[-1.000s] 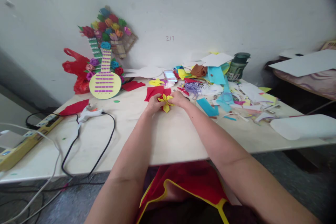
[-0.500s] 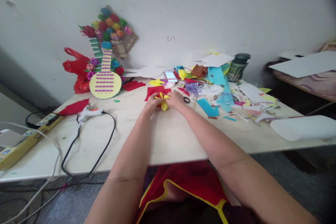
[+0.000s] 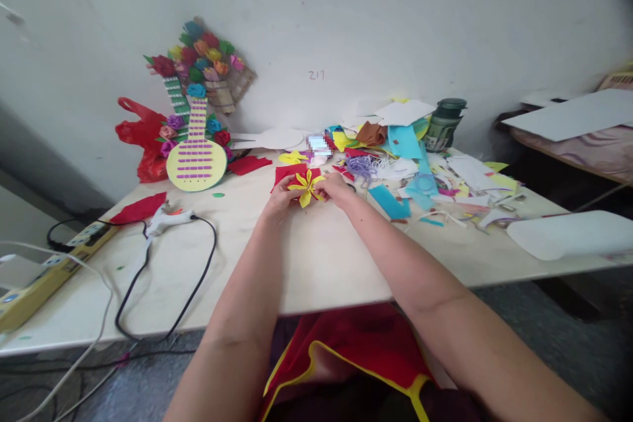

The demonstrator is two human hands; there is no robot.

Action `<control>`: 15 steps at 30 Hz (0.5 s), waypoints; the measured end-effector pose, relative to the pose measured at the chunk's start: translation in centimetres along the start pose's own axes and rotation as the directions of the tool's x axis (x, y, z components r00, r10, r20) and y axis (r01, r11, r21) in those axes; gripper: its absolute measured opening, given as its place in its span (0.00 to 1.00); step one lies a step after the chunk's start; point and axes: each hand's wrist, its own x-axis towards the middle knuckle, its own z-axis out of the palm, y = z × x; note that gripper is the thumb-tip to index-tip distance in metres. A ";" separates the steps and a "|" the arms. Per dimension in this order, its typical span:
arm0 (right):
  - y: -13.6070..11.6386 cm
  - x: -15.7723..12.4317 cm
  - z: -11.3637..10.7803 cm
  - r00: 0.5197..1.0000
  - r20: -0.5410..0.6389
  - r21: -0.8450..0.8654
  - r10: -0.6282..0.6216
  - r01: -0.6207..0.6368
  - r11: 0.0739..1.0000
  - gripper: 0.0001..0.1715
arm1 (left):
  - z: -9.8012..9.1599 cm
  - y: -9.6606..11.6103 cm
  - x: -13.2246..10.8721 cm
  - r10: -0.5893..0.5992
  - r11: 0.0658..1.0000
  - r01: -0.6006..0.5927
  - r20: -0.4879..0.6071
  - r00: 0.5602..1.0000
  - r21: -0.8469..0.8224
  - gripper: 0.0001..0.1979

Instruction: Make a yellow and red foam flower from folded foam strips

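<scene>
A yellow paper flower [image 3: 305,187] with pointed petals is held between both hands above the table. My left hand [image 3: 283,196] pinches its left petals, the fingers closed. On the other side my right hand [image 3: 334,188] has its fingers closed on the right petals. Just behind the flower lies a red sheet [image 3: 281,175], partly covered by the flower and my left hand. Dark scissors [image 3: 351,187] show in part beside my right hand.
A white glue gun [image 3: 171,219] with a looping black cord lies left, near a yellow power strip [image 3: 59,270]. A lute-shaped craft [image 3: 196,165] leans at the back left. Paper scraps [image 3: 390,201], purple yarn [image 3: 361,167] and a green bottle [image 3: 445,124] lie or stand right.
The yellow flower has turned, so its open face and spread petals show more clearly. Both hands have shifted their grip slightly around it. The whole view has moved a little.
</scene>
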 end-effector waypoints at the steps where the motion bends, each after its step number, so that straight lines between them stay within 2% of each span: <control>1: 0.0 0.1 0.0 1.000 -0.006 -0.018 0.000 0.000 1.000 0.03 | 0.0 -0.1 0.1 0.004 1.000 -0.004 -0.005 1.000 0.009 0.31; 5: 0.2 0.4 0.0 0.999 -0.008 -0.250 -0.047 0.044 0.967 0.03 | -0.1 -0.6 0.6 0.019 1.000 -0.019 -0.017 1.000 0.013 0.27; 8: 0.0 0.4 -0.2 0.990 0.060 -0.374 -0.125 0.138 0.917 0.07 | -0.2 -0.8 1.0 0.009 1.000 -0.008 -0.098 0.995 0.018 0.26; 11: -0.4 0.2 -0.8 0.982 0.073 -0.302 -0.175 0.189 0.934 0.15 | -0.5 -0.9 1.3 0.000 1.000 0.002 -0.166 0.986 0.013 0.26; 13: -0.8 0.2 -1.6 0.981 -0.011 -0.224 -0.192 0.185 0.957 0.17 | -0.7 -1.0 1.5 0.017 1.000 -0.020 -0.183 0.983 -0.015 0.26; 15: -1.2 0.4 -2.7 0.976 -0.124 -0.187 -0.179 0.154 0.970 0.14 | -0.9 -1.1 1.5 0.033 0.998 -0.042 -0.175 0.984 -0.045 0.26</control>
